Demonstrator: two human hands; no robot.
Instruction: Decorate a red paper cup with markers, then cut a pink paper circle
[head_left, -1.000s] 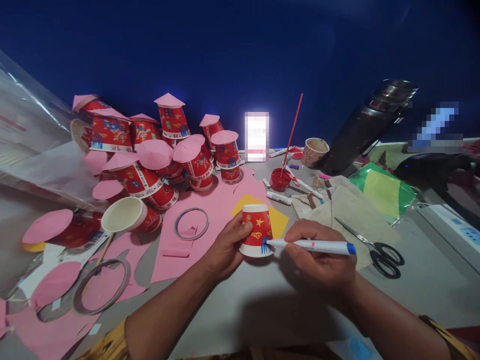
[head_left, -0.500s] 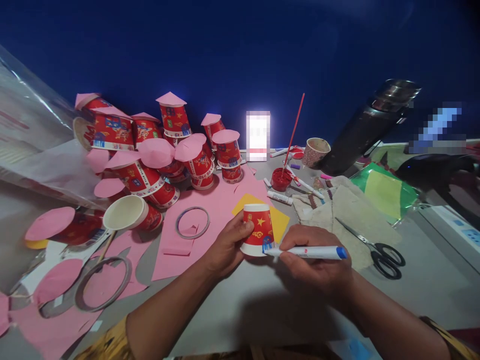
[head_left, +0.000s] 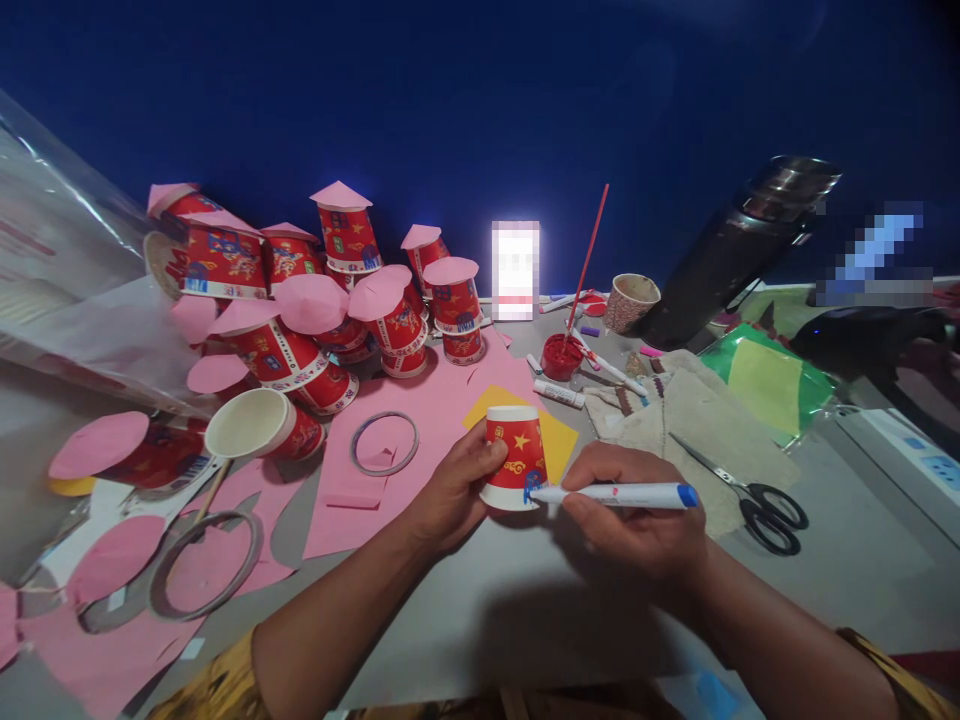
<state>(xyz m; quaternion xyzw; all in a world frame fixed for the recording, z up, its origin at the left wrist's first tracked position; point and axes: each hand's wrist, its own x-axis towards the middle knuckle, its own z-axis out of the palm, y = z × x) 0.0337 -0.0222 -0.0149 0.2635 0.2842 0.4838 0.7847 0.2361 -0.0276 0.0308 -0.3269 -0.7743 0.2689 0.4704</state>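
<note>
An upside-down red paper cup [head_left: 514, 455] with a yellow star stands on the grey table, held at its left side by my left hand [head_left: 454, 490]. My right hand [head_left: 637, 515] grips a white marker with a blue cap [head_left: 619, 494], lying nearly level. Its tip touches the cup's lower right edge, where blue strokes show near the rim.
A heap of red cups with pink paper cones [head_left: 352, 290] fills the back left. Pink paper [head_left: 442, 400], tape rings [head_left: 384, 443], a yellow sheet [head_left: 559, 440], a red paint pot with a brush [head_left: 561, 357], scissors [head_left: 750, 495] on a cloth and a dark flask [head_left: 739, 250] lie around.
The marker tip has made small strokes along the cup's lower edge, dipping and coming back. My left hand and the cup have stayed almost still.
</note>
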